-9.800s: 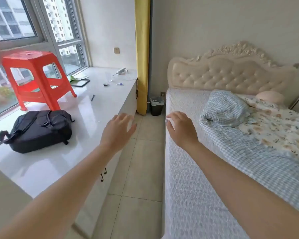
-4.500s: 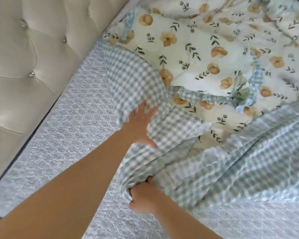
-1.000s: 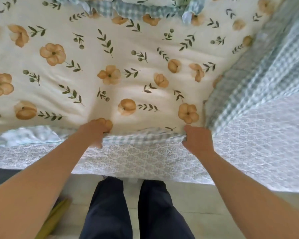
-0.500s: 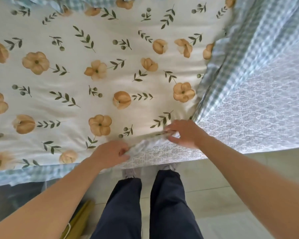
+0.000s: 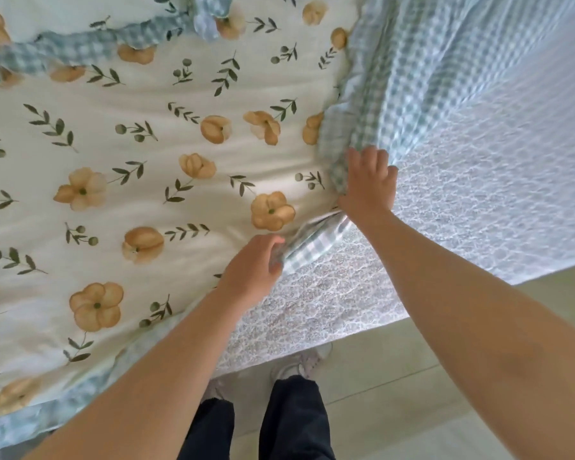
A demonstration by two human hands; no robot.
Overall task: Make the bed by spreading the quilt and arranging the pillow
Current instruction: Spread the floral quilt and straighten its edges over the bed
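Observation:
The quilt, cream with orange flowers and a blue gingham underside and border, lies over the left and middle of the bed. Its gingham underside is folded back on the right. My left hand pinches the quilt's gingham edge near the bed's near side. My right hand lies with fingers spread on the folded gingham corner, gripping it at the fold. No pillow is in view.
The patterned pale blue mattress cover is bare on the right. A tiled floor runs along the near side of the bed, where my dark trouser legs and light shoes stand.
My right hand has moved up and to the right along the quilt's fold. My left hand has shifted right, still holding the edge. The quilt's corner has slid further across the mattress.

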